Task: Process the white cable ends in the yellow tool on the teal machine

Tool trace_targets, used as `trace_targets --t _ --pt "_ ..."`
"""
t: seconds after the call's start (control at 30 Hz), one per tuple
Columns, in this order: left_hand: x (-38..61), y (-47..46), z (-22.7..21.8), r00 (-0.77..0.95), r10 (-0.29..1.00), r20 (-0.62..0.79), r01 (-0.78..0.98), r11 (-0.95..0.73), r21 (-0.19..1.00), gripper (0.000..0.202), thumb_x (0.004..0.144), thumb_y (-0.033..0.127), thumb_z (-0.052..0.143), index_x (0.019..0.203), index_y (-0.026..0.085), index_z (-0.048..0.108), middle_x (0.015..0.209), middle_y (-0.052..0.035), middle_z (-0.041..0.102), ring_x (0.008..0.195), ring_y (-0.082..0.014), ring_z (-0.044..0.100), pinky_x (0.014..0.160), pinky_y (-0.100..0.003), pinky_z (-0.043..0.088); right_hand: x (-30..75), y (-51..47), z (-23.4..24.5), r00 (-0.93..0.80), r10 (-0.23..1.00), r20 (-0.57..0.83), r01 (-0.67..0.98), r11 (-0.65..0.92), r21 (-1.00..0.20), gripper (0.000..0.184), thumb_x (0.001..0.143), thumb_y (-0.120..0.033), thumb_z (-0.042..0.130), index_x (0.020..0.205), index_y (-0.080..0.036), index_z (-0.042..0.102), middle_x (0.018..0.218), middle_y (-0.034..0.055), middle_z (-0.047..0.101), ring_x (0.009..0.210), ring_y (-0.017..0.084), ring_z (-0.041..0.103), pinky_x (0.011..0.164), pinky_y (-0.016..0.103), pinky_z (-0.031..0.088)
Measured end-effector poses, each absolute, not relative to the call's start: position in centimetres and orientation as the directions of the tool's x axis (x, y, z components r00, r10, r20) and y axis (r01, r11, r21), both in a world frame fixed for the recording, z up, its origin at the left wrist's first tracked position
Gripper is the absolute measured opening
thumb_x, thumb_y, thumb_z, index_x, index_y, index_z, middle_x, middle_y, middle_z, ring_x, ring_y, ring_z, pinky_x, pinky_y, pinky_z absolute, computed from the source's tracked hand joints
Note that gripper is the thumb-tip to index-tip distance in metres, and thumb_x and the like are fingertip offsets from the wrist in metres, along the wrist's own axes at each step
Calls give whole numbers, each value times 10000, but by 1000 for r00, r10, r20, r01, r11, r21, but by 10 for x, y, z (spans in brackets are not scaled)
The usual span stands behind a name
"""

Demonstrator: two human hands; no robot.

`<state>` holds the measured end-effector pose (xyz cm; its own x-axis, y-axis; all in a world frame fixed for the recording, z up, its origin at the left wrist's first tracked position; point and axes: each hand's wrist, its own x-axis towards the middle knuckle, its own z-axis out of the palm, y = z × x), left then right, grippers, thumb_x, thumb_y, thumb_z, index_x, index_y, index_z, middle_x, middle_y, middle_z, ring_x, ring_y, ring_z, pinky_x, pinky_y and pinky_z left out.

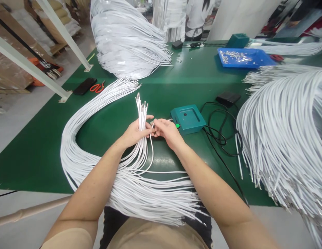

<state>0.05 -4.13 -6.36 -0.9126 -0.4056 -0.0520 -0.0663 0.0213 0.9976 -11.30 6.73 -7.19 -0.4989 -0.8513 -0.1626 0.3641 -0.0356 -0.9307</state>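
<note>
My left hand (136, 133) is closed round a bunch of white cables (142, 116), whose metal-tipped ends point up and away from me. Beside it, my right hand (166, 130) pinches the end of a single white cable (152, 148) that loops down from the bunch. The fingertips of both hands meet there, and the tip itself is mostly hidden. Just right of my right hand sits a teal device (189, 119) with a green button and a shallow recess on top. More of the white cables (150, 197) spread below my forearms, over the table edge and my lap.
On the green table (98, 124) are a dark phone-like object (85, 86), orange-handled scissors (97, 87), a blue tray (244, 58) of small parts and a black pedal-like box (227, 99) with coiled cord. Large cable bundles stand far left (124, 38) and right (288, 131).
</note>
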Motion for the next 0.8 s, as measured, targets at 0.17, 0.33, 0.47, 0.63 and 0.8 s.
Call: trace_targets --t 0.17,0.33,0.47,0.63,0.8 --pt "-1 -41 -70 -885 -443 -146 -92 -141 986 524 686 231 702 1179 139 551 763 -8 630 680 -128 634 614 -224 494 -112 68 -79 -623 -774 110 -294 102 -950 157 812 -272 511 712 -165 569 663 9 582 589 118 513 595 255 411" --pt "0 -43 -72 -872 -436 -223 -100 -287 953 446 665 173 707 1096 120 606 729 -10 630 651 -103 624 597 -186 485 -111 73 -79 -296 -837 460 -922 125 -365 263 910 -200 345 794 -152 576 812 75 561 737 167 487 694 290 364" --pt "-1 -46 -72 -859 -456 -235 -106 -291 951 459 662 181 716 1099 117 588 738 -16 641 667 -115 642 596 -188 494 -116 75 -68 -193 -878 438 -981 158 -117 257 927 -224 344 899 -152 589 865 94 586 814 209 479 737 330 329" --pt "-3 -49 -77 -815 -535 -223 -127 -211 969 493 654 195 729 1096 123 523 749 -34 668 681 -150 671 611 -221 509 -137 72 -57 -268 -893 361 -962 267 -54 194 877 -168 424 963 -142 595 921 105 653 884 233 504 951 394 234" --pt "-7 -49 -82 -789 -576 -215 -167 -135 977 478 655 204 728 1074 124 512 760 -48 678 688 -171 683 605 -235 515 -151 70 -55 -195 -948 251 -980 201 -3 161 817 -110 471 880 -141 616 826 82 684 797 207 528 976 382 205"
